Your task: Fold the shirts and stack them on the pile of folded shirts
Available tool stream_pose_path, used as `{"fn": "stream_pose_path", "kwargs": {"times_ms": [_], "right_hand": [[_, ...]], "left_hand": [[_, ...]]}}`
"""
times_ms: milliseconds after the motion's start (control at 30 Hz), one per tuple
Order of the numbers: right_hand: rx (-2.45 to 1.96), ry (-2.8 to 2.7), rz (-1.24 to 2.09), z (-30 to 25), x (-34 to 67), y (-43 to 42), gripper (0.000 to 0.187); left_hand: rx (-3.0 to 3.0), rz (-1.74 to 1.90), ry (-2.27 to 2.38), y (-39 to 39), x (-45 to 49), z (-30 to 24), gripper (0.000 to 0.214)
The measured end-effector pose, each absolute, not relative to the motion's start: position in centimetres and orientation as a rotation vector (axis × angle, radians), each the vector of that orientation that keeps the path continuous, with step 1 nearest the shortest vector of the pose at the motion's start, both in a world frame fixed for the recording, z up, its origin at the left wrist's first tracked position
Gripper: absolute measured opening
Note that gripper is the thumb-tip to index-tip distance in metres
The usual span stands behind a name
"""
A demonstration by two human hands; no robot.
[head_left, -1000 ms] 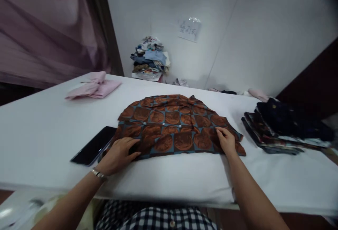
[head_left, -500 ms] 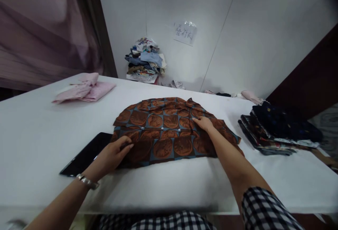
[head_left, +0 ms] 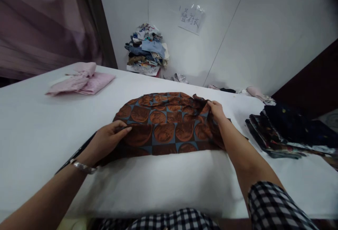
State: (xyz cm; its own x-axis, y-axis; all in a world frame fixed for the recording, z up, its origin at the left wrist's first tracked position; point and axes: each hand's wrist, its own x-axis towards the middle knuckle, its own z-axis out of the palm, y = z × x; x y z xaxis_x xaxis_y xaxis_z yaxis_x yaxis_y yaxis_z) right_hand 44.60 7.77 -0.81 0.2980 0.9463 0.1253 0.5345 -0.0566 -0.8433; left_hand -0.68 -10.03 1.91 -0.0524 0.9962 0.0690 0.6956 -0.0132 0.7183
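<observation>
A brown shirt (head_left: 163,124) printed with copper circles on blue-grey squares lies on the white table (head_left: 39,131), partly folded over on itself. My left hand (head_left: 108,140) pinches the shirt's left edge, with a silver bracelet on the wrist. My right hand (head_left: 216,110) grips the bunched cloth at the far right corner. A dark phone (head_left: 79,149) lies mostly hidden under my left forearm.
A folded pink garment (head_left: 81,82) lies at the far left of the table. A stack of dark folded clothes (head_left: 287,131) sits at the right. A heap of mixed clothes (head_left: 146,50) leans against the wall beneath a paper sign (head_left: 191,19).
My right hand went from the shirt's near right edge to its far right corner. The near part of the shirt has been folded up and away, so the buttons no longer show.
</observation>
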Motion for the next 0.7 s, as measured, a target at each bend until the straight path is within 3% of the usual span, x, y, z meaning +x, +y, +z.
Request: {"fn": "stream_pose_path", "kwargs": {"times_ms": [267, 400, 533, 700], "right_hand": [[-1.519, -1.179, 0.853, -0.6, 42.8, 8.7, 0.018], [-1.500, -1.190, 0.862, -1.3, 44.5, 4.8, 0.021], [-1.588, -1.309, 0.657, -1.7, 50.6, -1.4, 0.029], [-1.913, -1.358, 0.303, -3.4, 57.8, -8.5, 0.036]], "left_hand": [[1.950, 0.414, 2.156, -2.6, -1.0, -0.3, 0.025], [2.262, 0.498, 2.088, -4.3, -0.3, 0.0, 0.033], [2.482, 0.686, 1.687, -8.9, 0.5, -0.4, 0.039], [2.526, 0.568, 1.524, -12.0, 0.7, -3.7, 0.041]]}}
